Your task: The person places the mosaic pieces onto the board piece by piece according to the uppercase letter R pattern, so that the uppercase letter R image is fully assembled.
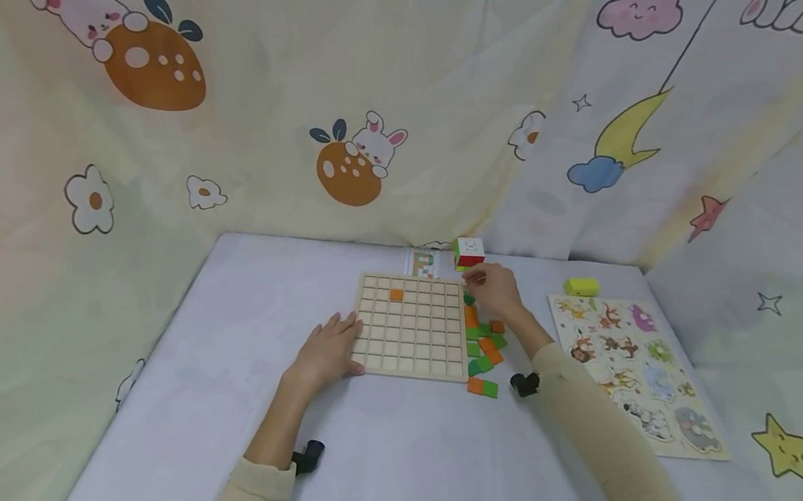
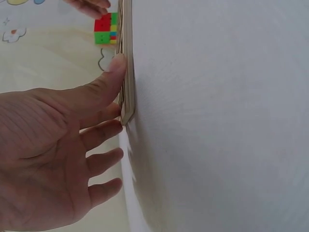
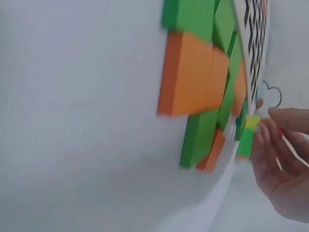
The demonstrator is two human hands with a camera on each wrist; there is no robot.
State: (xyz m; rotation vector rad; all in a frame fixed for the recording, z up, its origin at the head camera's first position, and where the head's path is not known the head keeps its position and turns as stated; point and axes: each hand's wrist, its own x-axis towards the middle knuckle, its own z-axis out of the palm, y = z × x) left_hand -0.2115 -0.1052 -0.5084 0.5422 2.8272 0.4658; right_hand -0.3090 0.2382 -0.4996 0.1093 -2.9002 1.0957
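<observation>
A wooden grid board [image 1: 410, 334] lies on the white table, with one orange square tile [image 1: 396, 294] in an upper cell. My left hand [image 1: 327, 350] rests at its left edge; in the left wrist view the thumb [image 2: 104, 84] touches the board's rim and the fingers extend beside it. Over the board's upper right corner is my right hand [image 1: 496, 290], its fingers bent and the thumb close to the fingertips [image 3: 263, 128]. Whether something small sits between them is hidden. Beneath and nearer me lie several loose green and orange pieces [image 1: 489, 345] along the right edge.
A multicoloured cube [image 1: 470, 251] stands behind the board's far right corner, beside a printed pattern card [image 1: 422, 264]. To the right lie an animal puzzle board [image 1: 634, 373] and a yellow-green block [image 1: 582, 287]. A printed cloth [image 1: 252, 136] hangs behind the table.
</observation>
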